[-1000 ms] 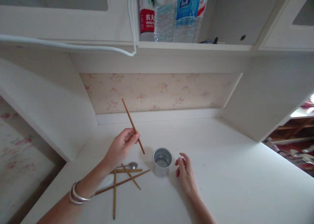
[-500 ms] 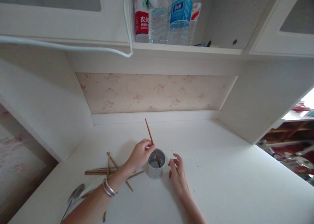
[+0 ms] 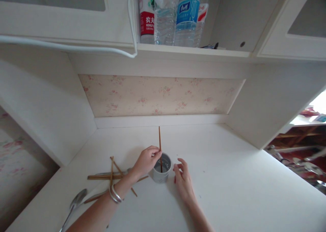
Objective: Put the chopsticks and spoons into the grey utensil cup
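My left hand (image 3: 146, 161) pinches a brown chopstick (image 3: 160, 141) and holds it upright, its lower end inside a small grey perforated cup (image 3: 161, 172) on the white desk (image 3: 229, 177). My right hand (image 3: 182, 179) rests just right of the cup, fingers loosely spread, holding nothing. Several more chopsticks (image 3: 112, 172) lie crossed on the desk to the left of my left wrist, which wears silver bangles (image 3: 115, 194). A metal spoon (image 3: 75, 203) lies near the desk's front left edge.
An overhead shelf holds water bottles (image 3: 175, 15) and a red-labelled bottle (image 3: 146, 16). A white cable (image 3: 76, 48) runs under the cabinet. Floral wallpaper (image 3: 160, 94) backs the alcove, with white side walls left and right. Cluttered furniture shows at far right.
My left hand carried the chopstick from the left over to the cup, lowered its tip in and tilted it upright. The right hand stayed beside the cup.
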`<state>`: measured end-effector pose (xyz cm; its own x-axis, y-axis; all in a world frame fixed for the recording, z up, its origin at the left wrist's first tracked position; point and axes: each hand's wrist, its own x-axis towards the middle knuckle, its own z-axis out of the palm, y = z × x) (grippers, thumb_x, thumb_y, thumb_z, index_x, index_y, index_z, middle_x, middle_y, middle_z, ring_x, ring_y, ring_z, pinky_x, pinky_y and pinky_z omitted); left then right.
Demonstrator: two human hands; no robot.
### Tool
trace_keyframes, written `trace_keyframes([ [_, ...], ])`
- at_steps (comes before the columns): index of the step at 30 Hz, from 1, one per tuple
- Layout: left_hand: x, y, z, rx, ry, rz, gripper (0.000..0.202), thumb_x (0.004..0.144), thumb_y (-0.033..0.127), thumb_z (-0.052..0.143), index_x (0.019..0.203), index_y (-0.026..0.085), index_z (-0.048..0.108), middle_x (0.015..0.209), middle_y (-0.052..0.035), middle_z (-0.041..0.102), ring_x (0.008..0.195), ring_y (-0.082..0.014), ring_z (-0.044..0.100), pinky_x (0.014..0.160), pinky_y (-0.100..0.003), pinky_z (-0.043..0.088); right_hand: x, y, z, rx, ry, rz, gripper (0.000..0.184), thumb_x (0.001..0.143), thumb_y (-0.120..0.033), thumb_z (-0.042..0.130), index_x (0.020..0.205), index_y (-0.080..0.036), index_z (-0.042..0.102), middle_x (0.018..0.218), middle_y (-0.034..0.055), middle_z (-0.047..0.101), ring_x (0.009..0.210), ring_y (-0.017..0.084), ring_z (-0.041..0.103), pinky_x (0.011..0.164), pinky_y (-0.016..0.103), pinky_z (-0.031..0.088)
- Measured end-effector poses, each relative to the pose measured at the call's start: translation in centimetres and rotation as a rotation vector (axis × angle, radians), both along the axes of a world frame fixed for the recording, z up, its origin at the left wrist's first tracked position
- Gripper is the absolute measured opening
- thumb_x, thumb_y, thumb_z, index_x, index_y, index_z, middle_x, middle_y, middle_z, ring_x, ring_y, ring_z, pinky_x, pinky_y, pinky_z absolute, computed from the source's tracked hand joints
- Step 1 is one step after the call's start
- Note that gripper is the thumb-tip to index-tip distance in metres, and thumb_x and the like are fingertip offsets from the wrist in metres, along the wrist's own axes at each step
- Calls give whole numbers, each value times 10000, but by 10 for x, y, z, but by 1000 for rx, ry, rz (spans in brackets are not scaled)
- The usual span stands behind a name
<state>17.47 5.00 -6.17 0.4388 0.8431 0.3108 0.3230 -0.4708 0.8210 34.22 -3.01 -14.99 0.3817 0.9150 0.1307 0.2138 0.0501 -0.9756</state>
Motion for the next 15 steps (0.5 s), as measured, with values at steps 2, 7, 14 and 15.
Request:
trace_keyframes([
  [2,1,0,0,-19,-4,7,263,897,346,512,858,189,719,967,-57,690,932,-180,633,848,-275,478,0,0,0,4,-2,0,434,913,-525,423,1233,-232,415,879,4,581,487,100,518,454,228,426],
  [7,-1,-3,-2,-163,-91,14,292,875,399,551,990,174,696,1090,-89,674,985,-206,634,883,-315,484,0,1,-1,1,4,-4,445,906,-533,431,1238,-238,411,875,-4,584,486,98,520,445,220,423],
  [14,-9,-43,-23,-353,-361,47,857,744,443,735,1450,212,307,1503,-139,358,1386,-272,333,1131,-413,296,0,-1,4,-4,23,-14,465,892,-545,449,1233,-231,415,843,-9,594,470,102,518,445,231,435],
  [15,-8,-50,-28,-350,-386,51,929,714,432,765,1467,219,264,1521,-139,324,1403,-280,301,1149,-424,261,0,-2,5,-6,19,-19,464,890,-547,452,1232,-234,418,837,-13,593,468,102,513,447,232,436],
])
